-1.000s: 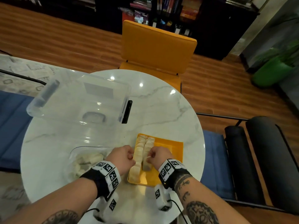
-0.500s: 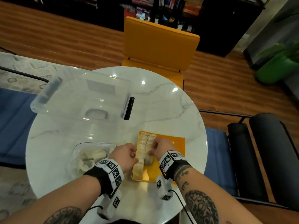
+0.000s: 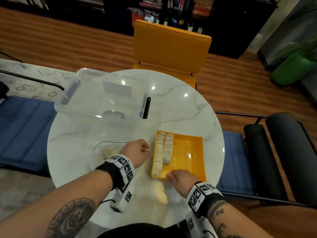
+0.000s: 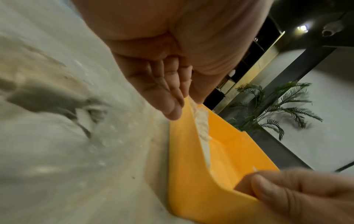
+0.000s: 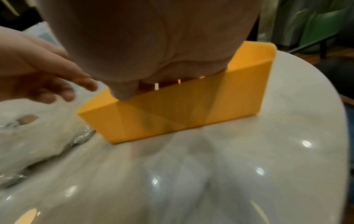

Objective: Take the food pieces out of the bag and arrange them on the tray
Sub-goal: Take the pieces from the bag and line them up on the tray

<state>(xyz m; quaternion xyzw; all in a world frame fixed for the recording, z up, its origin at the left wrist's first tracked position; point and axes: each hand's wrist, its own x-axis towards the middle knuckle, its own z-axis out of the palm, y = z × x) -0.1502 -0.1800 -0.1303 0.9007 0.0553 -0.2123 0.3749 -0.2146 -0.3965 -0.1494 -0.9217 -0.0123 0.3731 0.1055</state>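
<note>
An orange tray (image 3: 188, 152) lies on the white marble table, and two rows of pale food pieces (image 3: 163, 152) run along its left side. My right hand (image 3: 181, 177) grips the tray's near rim, fingers inside the wall and thumb outside, as the right wrist view shows on the tray (image 5: 172, 112). My left hand (image 3: 137, 152) hovers just left of the tray with relaxed fingers (image 4: 162, 94) and holds nothing. Behind my left wrist lies the clear bag (image 3: 106, 150) with more pale pieces, partly hidden.
A large clear plastic bin (image 3: 103, 98) stands on the table's far left, with a dark latch (image 3: 147, 107) on its right side. An orange chair (image 3: 171, 45) stands beyond the table. Bare marble lies right of and beyond the tray.
Both hands have left the rows of food. My right hand pulled back to the tray's near rim and took hold of it. My left hand drew away to the left.
</note>
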